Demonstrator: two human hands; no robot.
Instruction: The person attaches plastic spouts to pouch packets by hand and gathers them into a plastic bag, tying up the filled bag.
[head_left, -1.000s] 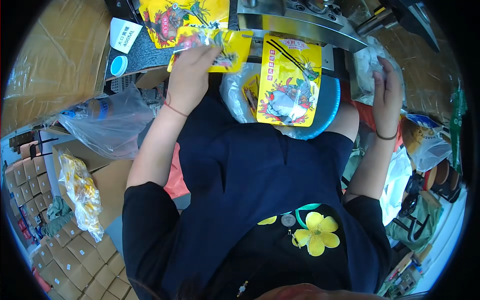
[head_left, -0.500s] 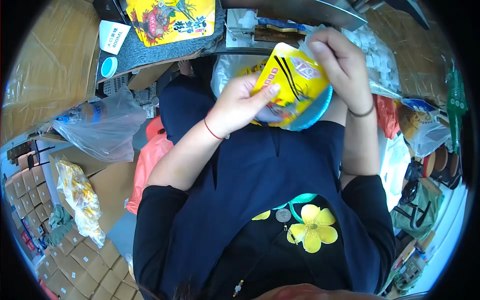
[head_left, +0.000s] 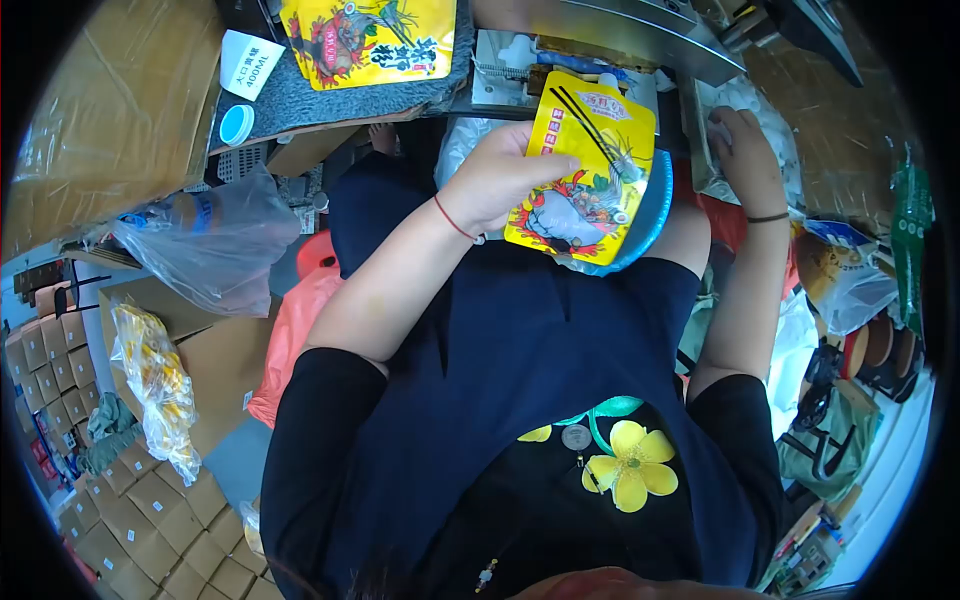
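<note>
My left hand (head_left: 508, 178) is closed on the edge of a yellow printed pouch (head_left: 585, 175), its thumb across the front. Chopsticks and a food bowl are pictured on the pouch, and a small white piece (head_left: 607, 80) shows at its top edge. Behind the pouch, on my lap, is a blue-rimmed basin (head_left: 655, 215), mostly covered. My right hand (head_left: 750, 155) is down at a tray (head_left: 712, 185) of small white plastic pieces (head_left: 770, 125). Its fingers are bent, and what lies between them is hidden.
More yellow pouches (head_left: 375, 45) lie on the grey cloth-covered table (head_left: 300, 105), near a labelled white card (head_left: 250, 65) and a blue-white cap (head_left: 237, 124). A metal machine part (head_left: 620, 35) is ahead. Clear plastic bags (head_left: 215, 235) hang at left; stacked cartons (head_left: 150, 510) stand behind.
My right hand has left the pouch's top corner and moved right to the tray. The pouch, still in my left hand, has turned more upright and faces the camera.
</note>
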